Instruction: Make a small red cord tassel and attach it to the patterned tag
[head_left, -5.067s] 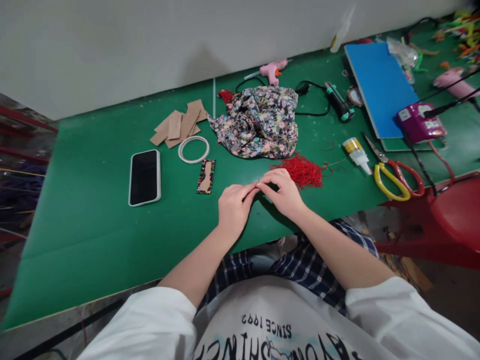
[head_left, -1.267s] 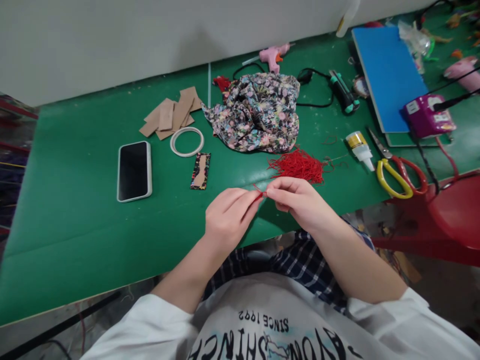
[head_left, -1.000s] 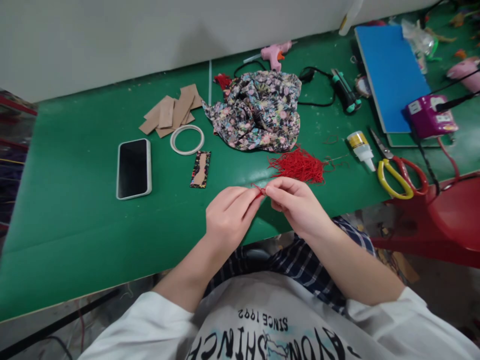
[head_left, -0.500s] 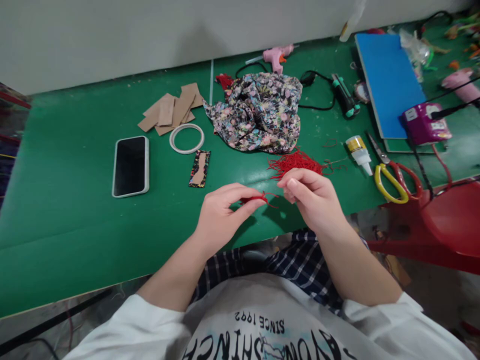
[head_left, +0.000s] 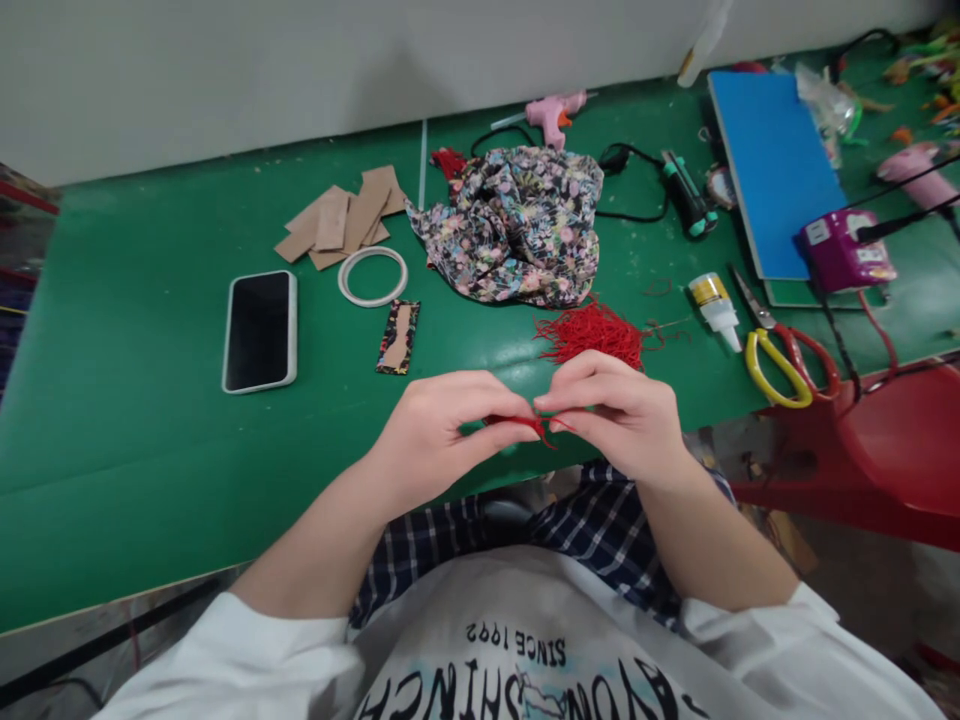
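My left hand (head_left: 450,430) pinches a small bunch of red thread (head_left: 538,428) between thumb and fingers, mostly hidden inside the hand. Loose ends stick out at the fingertips. My right hand (head_left: 619,415) meets it from the other side, its thumb and fingers closed around a strand of the same red thread. Just beyond the right hand lies a heap of red threads (head_left: 589,332) on the green table. To the left of the heap is a small floral strip with a beige shape on it (head_left: 397,338).
Crumpled floral cloth (head_left: 517,230) lies behind the hands. On the left are a phone (head_left: 260,330), a white ring (head_left: 373,277) and cardboard pieces (head_left: 337,220). Scissors (head_left: 784,350), a glue bottle (head_left: 715,308), a cutter (head_left: 688,195) and a blue board (head_left: 780,170) sit right. A pink glue gun (head_left: 553,115) lies behind.
My right hand has moved down and left to my left hand and now grips a thread end. My left hand has shifted slightly lower, still pinching the red thread.
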